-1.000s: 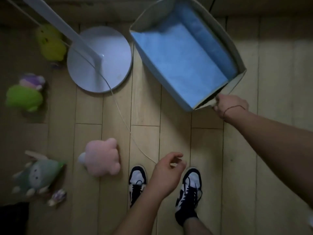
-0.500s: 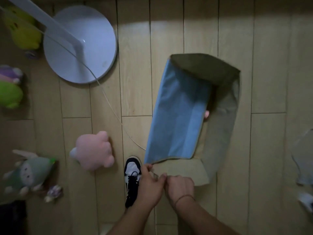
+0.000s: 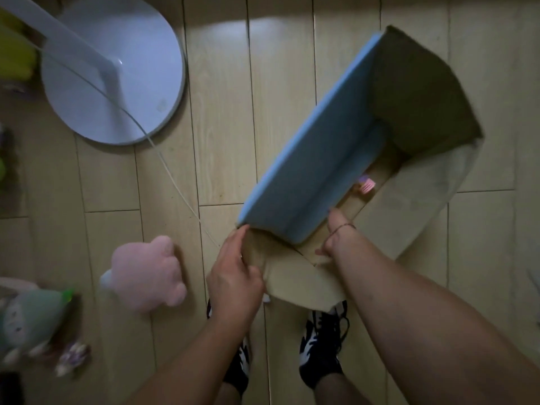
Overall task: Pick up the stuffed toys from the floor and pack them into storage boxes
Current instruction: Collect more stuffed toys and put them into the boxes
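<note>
So both hands are on the storage box [image 3: 336, 171] right now, at its near end just above the shoes [image 3: 321, 343]. The left hand [image 3: 236, 276] has its fingers curled onto the near-left corner of the beige fabric, and the right hand [image 3: 333, 235] is tucked in beside the blue panel, though I can't tell how tightly it grips since the fingers are mostly hidden. The box's long axis runs diagonally away toward the upper right, still half-collapsed, so my guess is it needs opening out first. The pink stuffed toy [image 3: 146, 273] lies on the floor just left of the left hand, clearly the closer hand for grabbing it. 1 greenish toy [image 3: 32, 320] sits further left, blurry.
</note>
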The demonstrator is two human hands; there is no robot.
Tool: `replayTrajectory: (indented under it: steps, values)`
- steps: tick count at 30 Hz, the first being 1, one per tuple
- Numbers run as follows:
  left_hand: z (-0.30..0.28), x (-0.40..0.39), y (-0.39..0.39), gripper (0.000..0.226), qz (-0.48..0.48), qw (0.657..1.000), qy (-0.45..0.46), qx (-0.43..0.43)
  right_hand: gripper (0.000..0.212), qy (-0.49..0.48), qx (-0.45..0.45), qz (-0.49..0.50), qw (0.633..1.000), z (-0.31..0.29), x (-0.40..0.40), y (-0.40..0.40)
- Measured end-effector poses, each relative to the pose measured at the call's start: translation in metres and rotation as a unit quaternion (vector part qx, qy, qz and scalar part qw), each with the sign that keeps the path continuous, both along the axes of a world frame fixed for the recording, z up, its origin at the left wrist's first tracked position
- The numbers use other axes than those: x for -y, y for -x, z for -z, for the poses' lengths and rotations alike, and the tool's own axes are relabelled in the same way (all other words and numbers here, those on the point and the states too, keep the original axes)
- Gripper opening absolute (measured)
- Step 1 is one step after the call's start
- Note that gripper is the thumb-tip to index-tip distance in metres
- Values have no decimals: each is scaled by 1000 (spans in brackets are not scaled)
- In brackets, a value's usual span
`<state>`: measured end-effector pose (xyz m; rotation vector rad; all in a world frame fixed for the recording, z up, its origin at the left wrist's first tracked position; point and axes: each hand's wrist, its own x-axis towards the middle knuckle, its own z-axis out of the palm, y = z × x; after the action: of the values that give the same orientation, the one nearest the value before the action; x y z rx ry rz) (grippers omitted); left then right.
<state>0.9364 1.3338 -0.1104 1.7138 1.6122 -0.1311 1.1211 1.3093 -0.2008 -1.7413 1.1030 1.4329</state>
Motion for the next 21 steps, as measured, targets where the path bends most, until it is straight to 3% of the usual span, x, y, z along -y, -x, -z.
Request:
replayTrajectory:
  steps: [2,6,9,11,14,18,21]
  values:
    - [2,-14,5,75,64,998,-10,12,49,-10,3,10,1000,17,3,-4]
    - [9,-64,15,73,138,990,-4,10,52,-14,39,-52,998,51,36,-4]
    - [13,-85,9,72,134,990,33,-8,43,4,59,-8,998,66,47,1]
    - [12,-87,1,71,124,990,64,7,36,31,58,74,995,67,46,5]
    - [13,-84,-8,68,132,989,65,22,40,-2,18,99,995,64,39,12]
    - [14,-74,-17,53,88,994,42,53,37,-6,76,158,984,26,40,15]
    - [14,-66,-23,67,32,996,30,76,18,10,149,136,979,-54,49,22]
